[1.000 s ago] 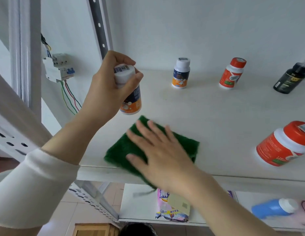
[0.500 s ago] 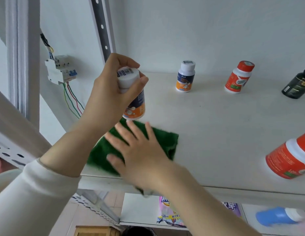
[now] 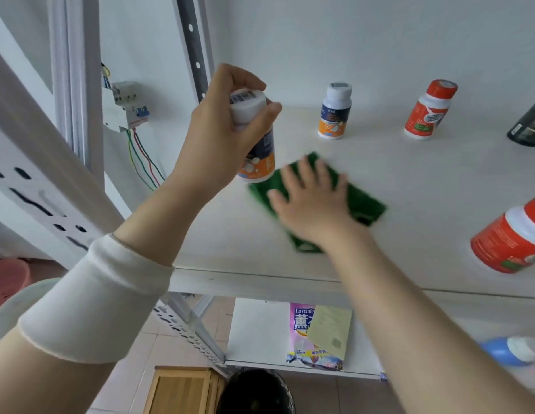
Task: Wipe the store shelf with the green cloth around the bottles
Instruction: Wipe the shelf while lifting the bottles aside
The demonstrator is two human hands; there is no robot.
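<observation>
My left hand (image 3: 221,127) grips a white-capped bottle with a blue and orange label (image 3: 258,158) and holds it lifted above the white shelf (image 3: 409,180). Just right of it, my right hand (image 3: 314,204) presses flat, fingers spread, on the green cloth (image 3: 364,204), which lies on the shelf and looks blurred. A second blue and orange bottle (image 3: 335,112) and a red-capped orange bottle (image 3: 427,110) stand at the back. A larger red bottle (image 3: 511,234) stands at the right, and a dark bottle (image 3: 529,124) is cut off at the right edge.
A perforated metal upright (image 3: 194,46) rises at the shelf's back left corner. On the wall to the left hangs a breaker box (image 3: 124,106) with loose wires. The lower shelf (image 3: 257,333) holds a lavender packet (image 3: 305,333) and a blue bottle (image 3: 511,351).
My right hand has slid the green cloth to the right and farther in on the shelf, out from under the lifted bottle. My left hand keeps the bottle raised.
</observation>
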